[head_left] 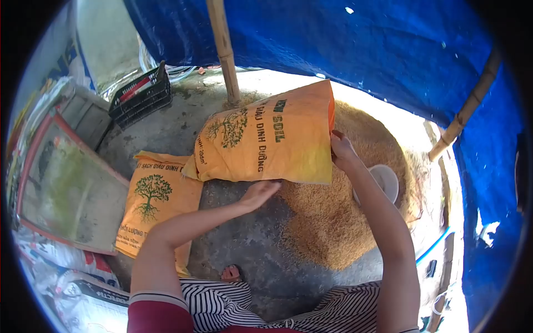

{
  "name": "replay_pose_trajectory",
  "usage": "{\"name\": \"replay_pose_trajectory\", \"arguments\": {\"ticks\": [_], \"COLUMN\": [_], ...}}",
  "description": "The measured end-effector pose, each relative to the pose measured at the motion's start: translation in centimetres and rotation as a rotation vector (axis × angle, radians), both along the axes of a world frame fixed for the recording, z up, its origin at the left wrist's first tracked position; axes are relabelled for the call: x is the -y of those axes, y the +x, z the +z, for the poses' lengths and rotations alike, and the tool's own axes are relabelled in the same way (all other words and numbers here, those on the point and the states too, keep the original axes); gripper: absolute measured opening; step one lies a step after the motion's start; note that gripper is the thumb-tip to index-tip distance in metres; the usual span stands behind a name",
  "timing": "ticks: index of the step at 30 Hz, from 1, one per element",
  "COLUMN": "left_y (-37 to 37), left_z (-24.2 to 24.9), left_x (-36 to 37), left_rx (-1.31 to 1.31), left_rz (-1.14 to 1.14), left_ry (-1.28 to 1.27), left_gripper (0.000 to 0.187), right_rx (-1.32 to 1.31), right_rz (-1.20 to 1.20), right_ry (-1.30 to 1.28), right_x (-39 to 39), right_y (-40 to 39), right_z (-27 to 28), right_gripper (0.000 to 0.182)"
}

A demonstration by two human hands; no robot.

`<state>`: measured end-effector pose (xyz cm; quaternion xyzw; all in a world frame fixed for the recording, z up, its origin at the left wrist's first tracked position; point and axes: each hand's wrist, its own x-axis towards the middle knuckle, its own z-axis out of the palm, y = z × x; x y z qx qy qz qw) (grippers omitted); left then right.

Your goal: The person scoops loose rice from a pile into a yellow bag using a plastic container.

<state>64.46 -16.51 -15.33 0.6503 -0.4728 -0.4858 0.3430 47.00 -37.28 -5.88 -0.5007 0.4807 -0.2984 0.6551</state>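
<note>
Striped trousers (pixel 219 302) and a maroon sleeve (pixel 158 316) occupy the lower edge, cut off by the frame. The right hand (pixel 342 149) is at the mouth of the upper sack (pixel 239 152); its fingers grasp the rim, with their tips partly hidden. The left hand (pixel 260 196) is against the lower edge of the same sack. Its fingertips are partly hidden, so whether they grip or only support cannot be determined. The sack's interior and contents are not visible.

The upper sack is orange and bulging, lies on its side with the mouth to the right, and carries a dark green tree print, "SOIL" and "20dm³". It is located above the floor (pixel 239 250), between the flat sack (pixel 150 213) and the grain-like heap (pixel 327 227); whether it rests on the floor is unclear. The flat sack is partly covered by the left arm. 1 white container (pixel 390 180) sits at the heap, partly hidden by the right forearm.
</note>
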Motion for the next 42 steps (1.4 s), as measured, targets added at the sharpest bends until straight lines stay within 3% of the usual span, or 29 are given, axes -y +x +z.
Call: {"name": "replay_pose_trajectory", "arguments": {"ticks": [1,2,4,5,7,11,13,17,19,20,21,23,24,26,28,30,32,34,36,38,39,41,42], "left_y": [0.8,1.5,3.0,3.4,3.9,5.0,4.9,8.4,11.6,13.6,15.6,18.2,20.0,20.8,25.9,30.7,34.2,36.3,37.0,37.1,35.2,37.7,33.5], "left_z": [-0.8,-2.3,-6.5,-7.7,-9.4,-10.0,-9.4,-11.7,-13.8,-14.7,-15.6,-14.6,-13.8,-12.7,-11.5,-9.6,-7.7,-5.6,-3.0,2.1,3.8,6.1,8.7], "left_x": [-0.2,-0.4,-0.1,0.4,1.1,1.6,1.8,4.5,5.3,5.1,5.0,4.4,4.4,5.5,2.0,-1.6,-3.9,-5.3,-6.3,-1.6,-1.2,5.1,7.0], "left_rx": [-0.177,-0.159,-0.578,-0.572,-0.828,-0.859,-0.968,-1.204,-1.163,-1.095,-1.029,-1.127,-0.982,-0.953,-0.648,-0.342,-0.051,0.234,0.528,0.826,0.976,0.601,0.373], "left_rz": [0.12,0.107,0.659,0.665,0.774,0.691,0.913,0.922,0.89,0.879,0.858,0.68,0.68,0.55,0.509,0.476,0.425,0.363,0.288,0.201,0.154,0.179,0.323], "left_ry": [0.304,0.315,0.377,0.37,0.235,0.092,0.075,-0.162,-0.334,-0.331,-0.322,-0.496,-0.527,-0.629,-0.528,-0.434,-0.339,-0.25,-0.153,-0.055,-0.008,-0.166,-0.297], "left_gripper": [0.077,0.077,0.072,0.072,0.068,0.063,0.054,0.058,0.034,0.031,0.03,0.04,0.047,0.05,0.049,0.047,0.046,0.044,0.043,0.042,0.041,0.038,0.038], "right_rx": [-0.084,-0.069,-0.182,-0.174,-0.111,-0.259,-0.323,-0.21,-0.113,-0.067,-0.068,-0.044,-0.051,-0.093,-0.134,-0.251,-0.154,-0.172,-0.343,-0.567,-0.549,-0.528,-0.6], "right_rz": [-0.04,-0.056,0.042,0.048,0.07,0.098,0.189,0.223,0.246,0.228,0.315,0.301,0.324,0.341,0.36,0.746,0.756,0.615,0.488,0.295,0.222,0.145,0.136], "right_ry": [0.008,0.02,-0.033,-0.036,-0.09,-0.123,-0.07,-0.017,-0.065,-0.083,-0.097,-0.02,-0.011,-0.086,-0.113,-0.282,-0.175,-0.161,-0.311,-0.431,-0.356,-0.281,-0.248], "right_x": [-0.3,-0.5,-0.1,-0.3,-0.8,-0.9,-1.9,-4.8,-6.6,-7.5,-6.2,-6.9,-7.4,-8.1,-7.8,-5.5,-4.2,-1.6,1.4,3.7,4.2,4.6,4.6], "right_y": [-0.9,-1.4,-1.2,-0.9,-0.1,-0.1,-0.3,1.1,2.6,3.4,4.5,5.9,6.2,5.5,4.8,2.5,-0.4,-3.1,-6.5,-10.1,-11.8,-14.6,-15.7], "right_z": [-0.8,-1.3,-2.0,-1.9,-1.7,-1.6,-1.5,-1.7,-1.3,-1.1,-4.1,-5.2,-4.4,-3.1,-2.1,-1.8,0.6,0.5,0.1,-1.2,-1.8,-2.3,-2.3], "right_gripper": [0.064,0.064,0.059,0.059,0.054,0.051,0.05,0.043,0.039,0.037,0.039,0.053,0.057,0.054,0.05,0.039,0.031,0.029,0.027,0.027,0.028,0.028,0.028]}}
